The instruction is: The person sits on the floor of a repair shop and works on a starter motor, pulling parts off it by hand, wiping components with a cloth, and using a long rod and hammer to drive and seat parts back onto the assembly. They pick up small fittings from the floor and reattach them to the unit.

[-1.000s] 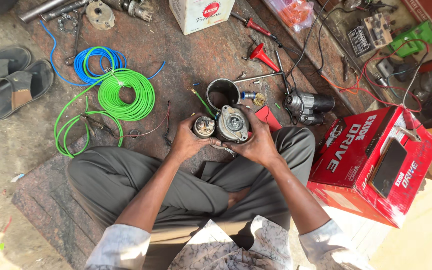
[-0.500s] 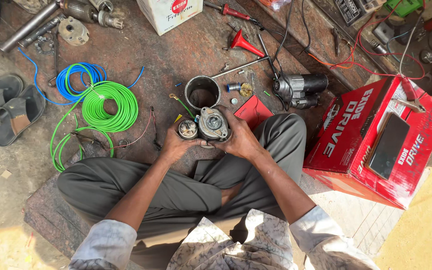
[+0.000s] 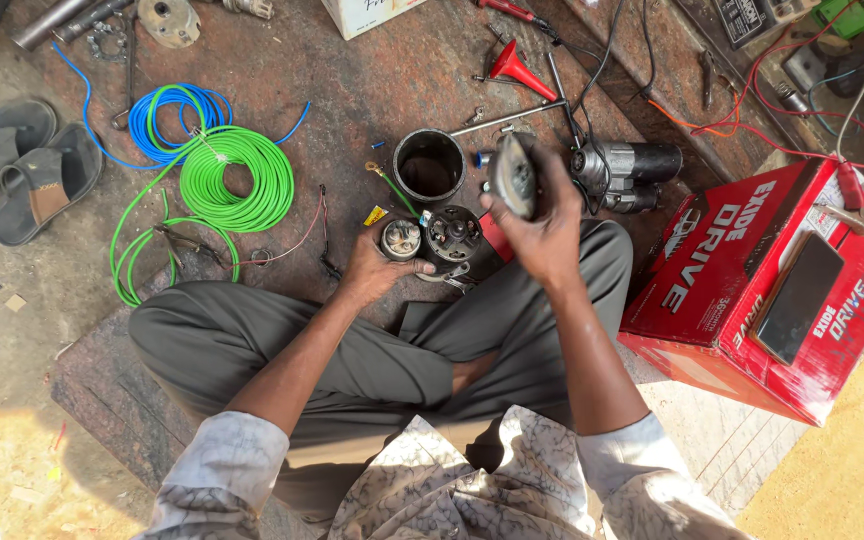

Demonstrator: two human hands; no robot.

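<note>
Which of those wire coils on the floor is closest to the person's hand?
The bright green coil. It lies nearer the left hand than the smaller blue coil, which sits beyond it, farther from the person.

The left hand (image 3: 372, 272) grips a motor body (image 3: 432, 240) on the floor; the right hand (image 3: 542, 225) holds a round metal cover (image 3: 514, 175) raised above it.

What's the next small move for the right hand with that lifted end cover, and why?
Probably set the end cover down on bare floor beside the black cylindrical housing. The right hand holds it clear above the motor body, whose inner parts now lie exposed, while the left hand steadies the smaller cylinder alongside. Freeing the right hand would let it reach the open end.
</note>
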